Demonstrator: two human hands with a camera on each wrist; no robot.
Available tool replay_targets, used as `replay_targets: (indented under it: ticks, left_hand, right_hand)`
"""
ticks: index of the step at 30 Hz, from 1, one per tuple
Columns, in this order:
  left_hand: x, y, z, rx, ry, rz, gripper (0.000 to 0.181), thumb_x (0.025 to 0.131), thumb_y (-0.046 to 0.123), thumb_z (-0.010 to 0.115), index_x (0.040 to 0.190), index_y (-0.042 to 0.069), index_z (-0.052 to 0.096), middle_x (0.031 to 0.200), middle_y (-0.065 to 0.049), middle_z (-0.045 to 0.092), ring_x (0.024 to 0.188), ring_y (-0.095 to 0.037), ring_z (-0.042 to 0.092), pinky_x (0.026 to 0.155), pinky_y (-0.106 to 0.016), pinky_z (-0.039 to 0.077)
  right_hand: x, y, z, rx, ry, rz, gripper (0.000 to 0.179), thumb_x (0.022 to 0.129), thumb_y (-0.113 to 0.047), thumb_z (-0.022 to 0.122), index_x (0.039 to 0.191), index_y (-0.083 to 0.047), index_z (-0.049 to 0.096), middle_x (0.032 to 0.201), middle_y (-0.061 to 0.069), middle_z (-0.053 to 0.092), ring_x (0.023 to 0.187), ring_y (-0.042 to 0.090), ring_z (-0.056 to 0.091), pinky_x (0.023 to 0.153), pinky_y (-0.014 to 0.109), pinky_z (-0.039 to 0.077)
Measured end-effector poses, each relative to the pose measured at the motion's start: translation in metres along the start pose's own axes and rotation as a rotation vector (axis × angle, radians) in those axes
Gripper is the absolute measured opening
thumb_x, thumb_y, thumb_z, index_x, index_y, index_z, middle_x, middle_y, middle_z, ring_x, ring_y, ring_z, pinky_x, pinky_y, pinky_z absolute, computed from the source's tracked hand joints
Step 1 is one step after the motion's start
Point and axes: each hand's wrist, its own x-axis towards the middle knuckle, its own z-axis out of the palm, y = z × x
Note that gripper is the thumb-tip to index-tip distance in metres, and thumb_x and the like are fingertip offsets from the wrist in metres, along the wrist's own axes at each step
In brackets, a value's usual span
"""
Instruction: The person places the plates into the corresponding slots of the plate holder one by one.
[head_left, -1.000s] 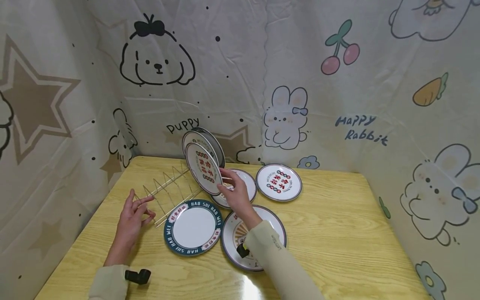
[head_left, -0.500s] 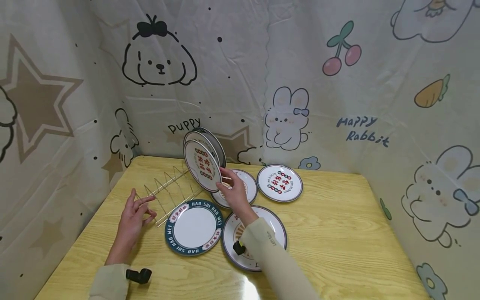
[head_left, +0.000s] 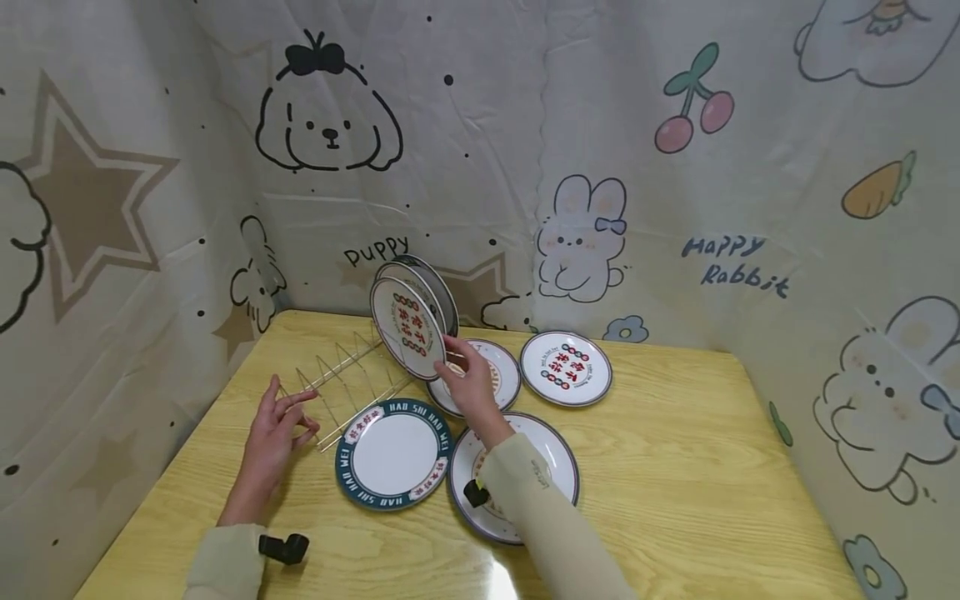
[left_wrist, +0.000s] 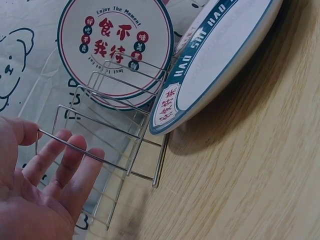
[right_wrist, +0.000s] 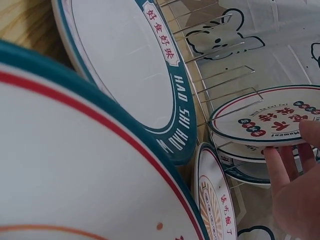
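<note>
My right hand [head_left: 472, 383] pinches the edge of a white plate with red characters [head_left: 408, 329], thumb on its face and fingers behind. This plate stands tilted on edge at the far end of a gold wire plate rack [head_left: 345, 379]. Behind it, two more plates [head_left: 450, 304] stand on edge, partly hidden. My left hand [head_left: 277, 433] holds the rack's near end. In the left wrist view, its fingers [left_wrist: 70, 160] lie behind the end wire, with another fingertip at the wire's corner. The right wrist view shows the held plate [right_wrist: 280, 112] close above the others.
A green-rimmed plate [head_left: 395, 454] lies against the rack's right side. To its right is a large plate [head_left: 551, 454], partly under my right sleeve. Farther back lie a sunburst-patterned plate [head_left: 506, 371] and a plate with red characters [head_left: 592, 367]. Printed cloth [head_left: 480, 125] walls the table.
My right hand has moved the held plate slightly back and up, nearer the plates behind it. My left hand stays at the rack. The head view has shifted a little.
</note>
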Motion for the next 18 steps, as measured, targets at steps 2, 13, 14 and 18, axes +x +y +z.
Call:
replay_targets:
  ticks: [2,13,14,18]
  left_hand:
    - [0.000,0.000,0.001,0.003,0.004,0.002,0.073,0.113,0.028,0.039,0.166,0.033,-0.012,0.140,0.007,0.056,0.092,-0.007,0.063,0.086,-0.016,0.057]
    - [-0.001,-0.002,0.002,0.013,0.000,0.002,0.073,0.113,0.028,0.038,0.165,0.032,-0.013,0.140,0.009,0.057,0.092,-0.008,0.064,0.086,-0.016,0.057]
    - [0.000,-0.001,0.002,0.015,0.001,0.001,0.073,0.113,0.028,0.038,0.165,0.032,-0.013,0.139,0.010,0.057,0.092,-0.008,0.064,0.086,-0.016,0.058]
    - [0.001,-0.001,0.000,0.018,0.004,0.003,0.073,0.114,0.027,0.038,0.166,0.032,-0.013,0.138,0.011,0.057,0.091,-0.007,0.064,0.086,-0.016,0.058]
  right_hand:
    - [0.002,0.002,0.002,-0.003,0.012,0.009,0.047,0.100,-0.014,0.070,0.143,-0.030,0.061,0.145,-0.002,0.060,0.133,0.025,0.059,0.107,0.040,0.054]
    - [0.008,0.007,0.014,-0.036,0.061,0.006,0.046,0.099,-0.014,0.071,0.140,-0.032,0.063,0.142,-0.004,0.064,0.131,0.021,0.061,0.105,0.037,0.056]
    - [0.008,0.006,0.014,-0.035,0.065,0.002,0.045,0.099,-0.014,0.071,0.140,-0.031,0.064,0.142,-0.003,0.064,0.130,0.022,0.061,0.105,0.037,0.055]
    - [0.009,0.004,0.016,-0.041,0.074,0.011,0.044,0.099,-0.015,0.071,0.140,-0.028,0.064,0.142,-0.001,0.064,0.131,0.023,0.062,0.105,0.037,0.055]
